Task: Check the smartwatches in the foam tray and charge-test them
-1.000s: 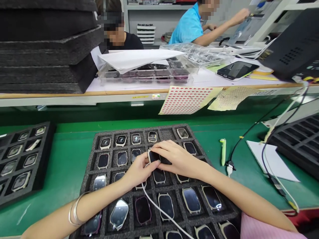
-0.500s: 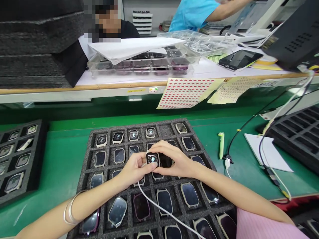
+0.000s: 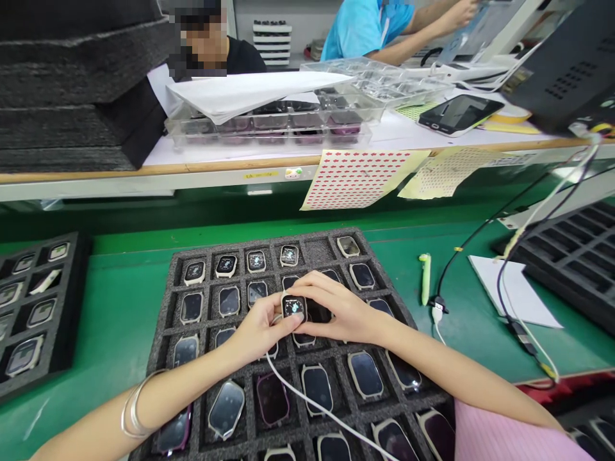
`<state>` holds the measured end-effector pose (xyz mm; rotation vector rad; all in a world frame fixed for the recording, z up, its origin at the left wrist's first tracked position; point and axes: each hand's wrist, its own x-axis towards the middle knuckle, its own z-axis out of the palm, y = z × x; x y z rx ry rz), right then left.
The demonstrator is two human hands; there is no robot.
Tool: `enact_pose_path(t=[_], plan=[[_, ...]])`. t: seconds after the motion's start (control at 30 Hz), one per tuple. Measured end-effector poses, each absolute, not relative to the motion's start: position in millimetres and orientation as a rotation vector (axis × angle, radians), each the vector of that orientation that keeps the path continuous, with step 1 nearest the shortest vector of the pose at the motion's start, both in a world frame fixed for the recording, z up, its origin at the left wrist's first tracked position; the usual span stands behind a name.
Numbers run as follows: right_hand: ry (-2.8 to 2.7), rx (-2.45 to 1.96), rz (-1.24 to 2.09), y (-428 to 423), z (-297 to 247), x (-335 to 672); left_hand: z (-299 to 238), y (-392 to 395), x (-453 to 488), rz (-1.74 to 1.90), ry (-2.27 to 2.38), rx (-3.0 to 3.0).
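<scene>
A smartwatch case (image 3: pixel 293 308) with a lit dial is held over the middle of the black foam tray (image 3: pixel 166 320). My left hand (image 3: pixel 266 323) pinches its left side, the thumb lying on the lower part of the screen. From the right, my right hand (image 3: pixel 336 307) closes on its top and bottom edges with fingers and thumb. A white cable (image 3: pixel 317 416) runs from under my left hand down to the bottom edge of the view; its end at the watch is hidden. Several watch cases, such as a purple one (image 3: pixel 273 398), lie in the tray's compartments around my hands.
Another foam tray (image 3: pixel 77 307) of watches is at the left. A green pen (image 3: pixel 425 279), white paper (image 3: pixel 514 291) and cables (image 3: pixel 514 256) lie right. Clear plastic trays (image 3: pixel 269 131) and stacked black foam (image 3: pixel 72 96) stand on the shelf; two people are beyond it.
My hands keep their hold on the smartwatch case with hardly any movement. The view has shifted slightly. Beyond the shelf, the blue-shirted person's hands have come into view.
</scene>
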<state>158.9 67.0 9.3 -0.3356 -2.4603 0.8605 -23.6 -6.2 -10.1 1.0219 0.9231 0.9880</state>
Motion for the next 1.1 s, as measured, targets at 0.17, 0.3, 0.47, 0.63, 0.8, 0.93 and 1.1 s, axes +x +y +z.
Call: enact_pose_path(t=[0.17, 0.3, 0.47, 0.63, 0.8, 0.93, 1.1], plan=[[-2.554, -0.389, 0.731, 67.2, 8.8, 159.6, -15.3, -5.2, -22.7, 0.969, 0.928, 1.061], [-2.602, -0.411, 0.662, 66.8, 9.7, 159.3, -15.9, -5.1, -23.3, 0.962, 0.933, 1.092], [-2.602, -0.44, 0.61, 64.3, 10.1, 158.2, -16.1, -4.7, -22.9, 0.925, 0.988, 1.189], [-2.595, -0.457, 0.638, 59.8, 13.5, 157.3, -17.4, -4.0, -21.6, 0.905, 1.013, 1.242], [-2.465, -0.478, 0.805, 81.6, 25.0, 166.5, -19.2, -7.8, -20.5, 0.846, 1.03, 1.23], [-2.429, -0.808, 0.614, 130.1, 21.3, 183.4, -18.4, -10.6, -17.9, 0.799, 0.98, 1.15], [-2.634, -0.791, 0.526, 166.3, 17.2, 204.8, -16.5, -7.8, -14.1, 0.834, 0.979, 1.145]])
